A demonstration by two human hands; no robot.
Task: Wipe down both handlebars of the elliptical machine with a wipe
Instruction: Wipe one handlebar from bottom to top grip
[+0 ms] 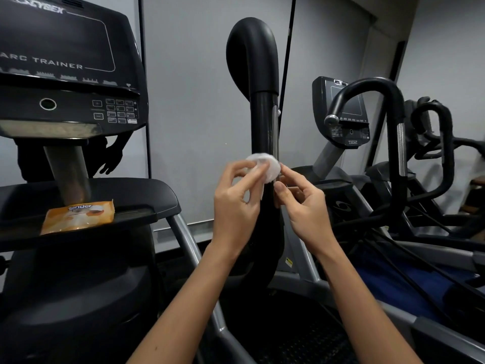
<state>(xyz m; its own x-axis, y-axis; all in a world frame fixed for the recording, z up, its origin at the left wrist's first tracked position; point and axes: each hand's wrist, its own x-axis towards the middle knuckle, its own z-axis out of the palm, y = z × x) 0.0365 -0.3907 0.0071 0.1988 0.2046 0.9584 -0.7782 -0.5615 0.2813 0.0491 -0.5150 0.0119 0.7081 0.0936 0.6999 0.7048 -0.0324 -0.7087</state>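
A white wipe (265,166) is pinched in the narrow grips of the left hand (236,203) and right hand (301,206), just in front of the handlebar (262,122), likely for unfolding.

White wipe (265,165), black handlebar (258,82), orange packet (78,216)

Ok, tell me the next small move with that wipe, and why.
Probably wrap the wipe round the handlebar behind it: the left hand pinches it bunched, the right hand touches its edge, and the bar is bare.
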